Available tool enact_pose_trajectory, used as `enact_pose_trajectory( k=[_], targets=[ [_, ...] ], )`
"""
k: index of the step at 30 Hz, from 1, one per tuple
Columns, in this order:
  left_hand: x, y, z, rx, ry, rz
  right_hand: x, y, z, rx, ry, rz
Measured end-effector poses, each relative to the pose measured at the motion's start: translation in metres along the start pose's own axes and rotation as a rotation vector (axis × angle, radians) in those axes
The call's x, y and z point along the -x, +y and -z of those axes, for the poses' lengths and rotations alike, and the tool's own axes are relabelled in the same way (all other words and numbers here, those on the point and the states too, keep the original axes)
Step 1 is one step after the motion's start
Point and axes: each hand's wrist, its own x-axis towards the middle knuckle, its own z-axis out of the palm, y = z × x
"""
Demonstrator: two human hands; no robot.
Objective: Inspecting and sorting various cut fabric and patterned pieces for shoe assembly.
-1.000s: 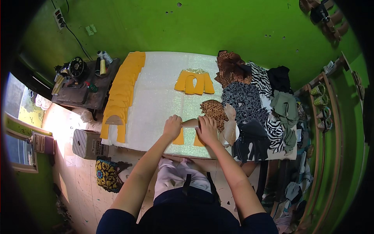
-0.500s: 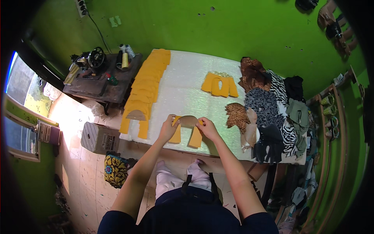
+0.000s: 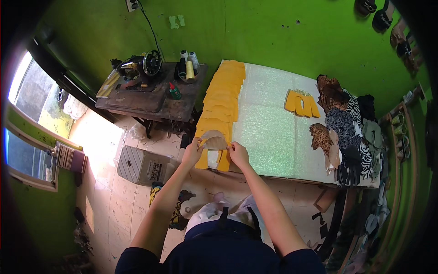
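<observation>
Both hands grip an arch-shaped yellow piece [image 3: 222,160] with two legs and a greyish-brown curved band at its top. My left hand [image 3: 193,153] pinches its left side, and my right hand [image 3: 238,155] pinches the right side. It is over the near end of a long row of overlapping yellow pieces [image 3: 222,93] along the table's left edge. Whether it rests on the row or hovers just above, I cannot tell. A smaller group of yellow pieces [image 3: 301,104] lies farther right on the white-covered table [image 3: 269,137].
Fabric scraps [image 3: 340,123], animal-print and dark, pile at the table's right end. On the left, a sewing machine [image 3: 143,66] stands on a dark wooden table with thread spools [image 3: 190,71] and a green bottle [image 3: 174,92]. A grey box [image 3: 141,166] sits on the floor.
My view has shifted left. Both hands have carried the arch-shaped yellow piece from the table's front middle leftward onto or over the near end of the yellow row.
</observation>
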Motion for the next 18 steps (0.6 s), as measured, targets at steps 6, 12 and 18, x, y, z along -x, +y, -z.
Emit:
enact_pose_trajectory(
  k=[6, 12, 18],
  targets=[
    [-0.012, -0.018, 0.016, -0.024, -0.029, -0.063, 0.0, -0.017, -0.013, 0.078, 0.0, -0.075],
    [-0.009, -0.017, 0.011, -0.338, -0.081, -0.091, 0.007, -0.019, -0.02, 0.348, 0.04, 0.045],
    [0.0, -0.003, 0.013, -0.614, 0.08, -0.229, 0.017, -0.029, -0.018, 0.656, 0.104, 0.161]
  ],
)
